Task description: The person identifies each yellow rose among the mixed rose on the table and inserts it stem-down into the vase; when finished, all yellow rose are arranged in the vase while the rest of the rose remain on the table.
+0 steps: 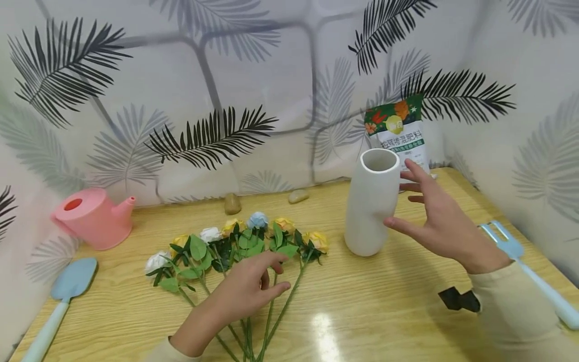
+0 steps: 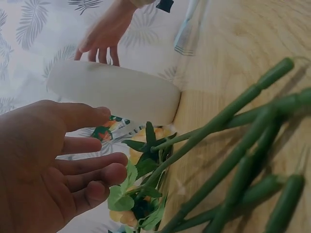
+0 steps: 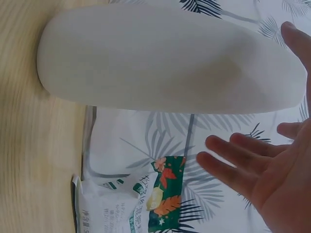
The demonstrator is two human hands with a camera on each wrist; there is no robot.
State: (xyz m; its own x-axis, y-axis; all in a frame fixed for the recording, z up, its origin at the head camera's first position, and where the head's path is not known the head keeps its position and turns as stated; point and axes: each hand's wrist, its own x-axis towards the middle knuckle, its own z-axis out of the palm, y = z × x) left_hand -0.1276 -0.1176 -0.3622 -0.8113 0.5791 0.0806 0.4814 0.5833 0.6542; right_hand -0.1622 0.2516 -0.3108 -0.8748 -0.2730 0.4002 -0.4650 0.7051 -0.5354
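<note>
A tall white vase (image 1: 367, 216) stands upright on the wooden table, right of a spread of artificial roses. My right hand (image 1: 441, 218) is at the vase's right side, thumb and fingers spread; in the right wrist view a gap shows between the fingers and the vase (image 3: 160, 58). Over the green stems hovers my left hand (image 1: 246, 286), fingers loosely bent and holding nothing. The roses lie fanned out, with a white rose (image 1: 157, 262), a blue rose (image 1: 258, 220) and several yellow ones. Their stems (image 2: 214, 121) cross in front of the left hand (image 2: 53, 165) in the left wrist view.
At the left are a pink watering can (image 1: 101, 221) and a blue trowel (image 1: 74, 279). A fertilizer bag (image 1: 400, 136) stands behind the vase. A blue garden fork (image 1: 511, 246) lies at the right edge. Two stones (image 1: 232, 203) sit near the leaf-patterned backdrop.
</note>
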